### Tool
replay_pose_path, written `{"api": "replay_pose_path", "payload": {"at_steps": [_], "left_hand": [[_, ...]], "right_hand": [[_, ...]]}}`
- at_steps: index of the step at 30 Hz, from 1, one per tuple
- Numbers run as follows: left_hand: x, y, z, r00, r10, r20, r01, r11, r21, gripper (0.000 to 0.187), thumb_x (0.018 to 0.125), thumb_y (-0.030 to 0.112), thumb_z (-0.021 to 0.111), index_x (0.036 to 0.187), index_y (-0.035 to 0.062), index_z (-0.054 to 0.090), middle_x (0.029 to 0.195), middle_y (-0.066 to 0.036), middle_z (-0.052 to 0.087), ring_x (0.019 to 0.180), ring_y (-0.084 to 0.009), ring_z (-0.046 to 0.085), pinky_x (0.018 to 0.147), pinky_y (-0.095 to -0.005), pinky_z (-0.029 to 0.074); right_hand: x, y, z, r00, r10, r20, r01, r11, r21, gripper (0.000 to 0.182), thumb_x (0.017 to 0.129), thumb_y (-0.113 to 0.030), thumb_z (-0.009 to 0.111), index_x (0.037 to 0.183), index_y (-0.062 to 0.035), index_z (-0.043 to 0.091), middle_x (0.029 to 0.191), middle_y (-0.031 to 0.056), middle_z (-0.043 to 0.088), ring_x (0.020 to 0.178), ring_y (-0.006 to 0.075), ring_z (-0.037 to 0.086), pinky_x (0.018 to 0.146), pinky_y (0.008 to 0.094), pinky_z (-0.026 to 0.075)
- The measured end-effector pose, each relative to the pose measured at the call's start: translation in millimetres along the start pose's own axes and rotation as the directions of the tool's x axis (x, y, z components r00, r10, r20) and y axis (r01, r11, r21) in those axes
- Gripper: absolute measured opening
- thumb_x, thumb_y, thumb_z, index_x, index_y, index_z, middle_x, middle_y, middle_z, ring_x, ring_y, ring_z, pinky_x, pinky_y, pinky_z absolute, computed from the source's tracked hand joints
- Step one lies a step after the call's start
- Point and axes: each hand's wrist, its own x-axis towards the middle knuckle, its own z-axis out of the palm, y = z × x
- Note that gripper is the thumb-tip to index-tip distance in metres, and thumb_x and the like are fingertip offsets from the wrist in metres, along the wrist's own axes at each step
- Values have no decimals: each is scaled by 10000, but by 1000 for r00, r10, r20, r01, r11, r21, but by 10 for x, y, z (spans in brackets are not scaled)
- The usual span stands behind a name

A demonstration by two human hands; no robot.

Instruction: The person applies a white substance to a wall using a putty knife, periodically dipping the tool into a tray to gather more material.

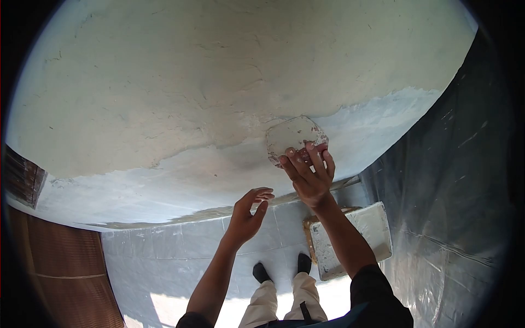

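Note:
My right hand (311, 175) presses a plaster-smeared, pale flat plate-like tool (295, 136) against the wall (219, 109), its fingers spread over the tool's lower edge. The tool lies near the border between rough beige plaster above and a smoother whitish band below. My left hand (251, 213) hangs in the air lower and to the left, in front of the wall's foot, fingers apart and slightly bent, with nothing in it.
A plaster-stained rectangular tray (387, 232) stands on the grey tiled floor (175, 246) behind my right forearm. Dark plastic sheeting (448, 208) hangs at the right. Brown slatted panels (65, 257) stand at the left. My feet are below, between my arms.

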Motion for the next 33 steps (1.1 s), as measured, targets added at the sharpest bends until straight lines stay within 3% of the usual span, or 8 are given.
{"api": "replay_pose_path", "payload": {"at_steps": [6,10,17,20,22,25,29,33], "left_hand": [[-36,-232,-48,994,-114,-2,111,970,-216,418,859,181,594,1227,14,487,1119,-114,581,1087,-210,538,961,-354,383],[-44,-301,-35,996,-82,39,88,977,-195,447,862,232,609,1234,18,484,1117,-118,582,1092,-214,536,959,-365,386],[21,-124,46,998,-63,-31,59,989,-138,341,861,77,532,1196,14,518,1090,-126,623,1068,-232,580,939,-354,422],[91,99,24,998,-7,-59,-4,983,-182,298,911,93,510,1194,-3,509,1089,-118,603,1052,-202,564,936,-337,410],[155,299,7,990,36,-139,-52,992,-113,269,891,78,499,1145,8,551,1047,-121,640,1011,-218,607,894,-349,445],[236,456,-15,978,66,-196,-78,996,-54,246,886,69,501,1117,7,558,1037,-120,643,981,-214,615,869,-353,455],[278,584,28,951,149,-272,-148,989,25,286,852,27,541,1138,19,542,1036,-99,638,975,-213,609,860,-338,450],[376,594,19,897,223,-382,-188,974,128,321,815,15,565,1135,29,534,1038,-106,629,972,-242,602,861,-352,454]], "right_hand": [[-105,99,257,993,-38,-111,28,996,-88,186,844,-383,601,1021,-395,657,1243,-196,554,1186,108,499,1087,470,125],[-216,174,342,987,-61,-148,46,994,-102,166,850,-386,591,999,-410,660,1218,-208,568,1180,101,499,1086,456,129],[-377,185,-217,996,-78,43,82,991,-102,181,850,-376,598,1021,-389,656,1197,-194,586,1168,132,514,1090,463,104],[-108,178,-715,986,-81,148,77,996,32,211,850,-264,625,1059,-275,655,1177,-100,615,1128,172,550,1066,467,213],[188,212,-998,976,-21,216,-47,951,306,241,808,-82,647,1045,-119,631,1087,21,649,1043,216,598,949,437,395],[816,302,-1208,957,-95,275,-46,884,466,260,761,48,627,1008,-29,603,981,88,658,952,244,625,805,378,487],[1365,377,-1216,905,-79,418,-161,846,508,204,758,74,616,941,-8,575,866,110,642,806,269,627,719,368,497],[1683,338,-1161,860,-185,475,-55,892,448,182,787,21,612,955,-21,558,837,131,632,755,304,611,680,385,490]]}}
